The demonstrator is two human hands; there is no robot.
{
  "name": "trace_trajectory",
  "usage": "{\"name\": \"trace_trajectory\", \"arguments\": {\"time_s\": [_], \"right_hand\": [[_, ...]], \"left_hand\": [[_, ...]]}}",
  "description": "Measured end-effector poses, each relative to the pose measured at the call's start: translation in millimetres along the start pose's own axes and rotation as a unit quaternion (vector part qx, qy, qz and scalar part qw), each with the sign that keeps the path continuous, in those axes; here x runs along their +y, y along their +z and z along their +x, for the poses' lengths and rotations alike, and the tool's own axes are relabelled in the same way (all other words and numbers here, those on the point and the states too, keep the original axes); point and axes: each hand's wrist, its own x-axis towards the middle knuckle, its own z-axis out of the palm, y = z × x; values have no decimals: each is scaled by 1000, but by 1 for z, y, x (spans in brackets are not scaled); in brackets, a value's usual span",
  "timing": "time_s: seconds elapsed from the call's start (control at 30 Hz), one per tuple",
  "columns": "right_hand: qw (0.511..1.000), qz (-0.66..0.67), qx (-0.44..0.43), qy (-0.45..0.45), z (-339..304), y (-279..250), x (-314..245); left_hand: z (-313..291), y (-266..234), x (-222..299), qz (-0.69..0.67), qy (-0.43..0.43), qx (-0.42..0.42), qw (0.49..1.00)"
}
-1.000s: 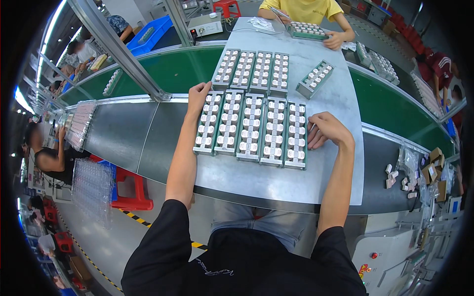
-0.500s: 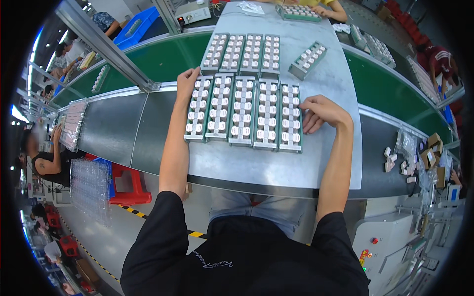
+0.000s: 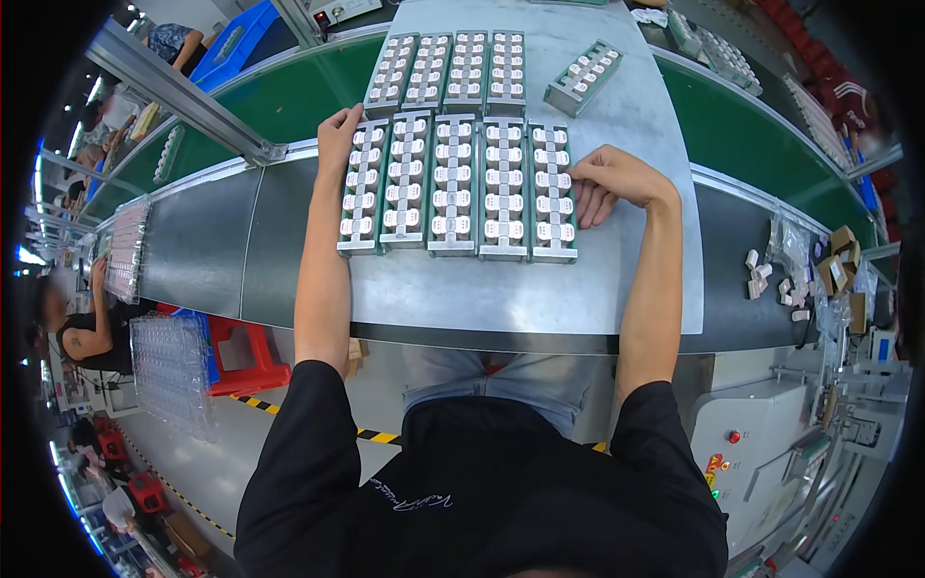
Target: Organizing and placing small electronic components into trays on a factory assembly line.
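Note:
Several narrow green-and-silver racks of round white-topped parts lie in a near row on the grey metal tabletop (image 3: 462, 294). My left hand (image 3: 339, 133), fingers bent together, grips the far outer corner of the leftmost rack (image 3: 362, 183). At the other end of the row, my right hand (image 3: 617, 181) has its thumb and forefinger against the side of the rightmost rack (image 3: 552, 197). Its remaining fingers curl down beside that rack. Just beyond stands a second row of similar racks (image 3: 469, 72). Another rack (image 3: 584, 77) lies slanted at the far right.
Green conveyor belts (image 3: 299, 91) pass on both sides of the tabletop. A metal post (image 3: 183, 82) rises on the left. Small white blocks (image 3: 756, 275) and open cartons (image 3: 840, 262) lie at the right. Another person (image 3: 87, 337) works at the far left.
The whole view has shifted, so the racks sit higher in the picture. The hands of a person across the table have left the frame. My hands keep their places on the racks.

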Motion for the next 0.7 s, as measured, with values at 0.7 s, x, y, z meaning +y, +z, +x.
{"name": "trace_trajectory", "arguments": {"time_s": [0.7], "right_hand": [[764,-102,598,-218,108,-11,21]], "left_hand": [[2,0,-3,-18,3,2,1000]]}}
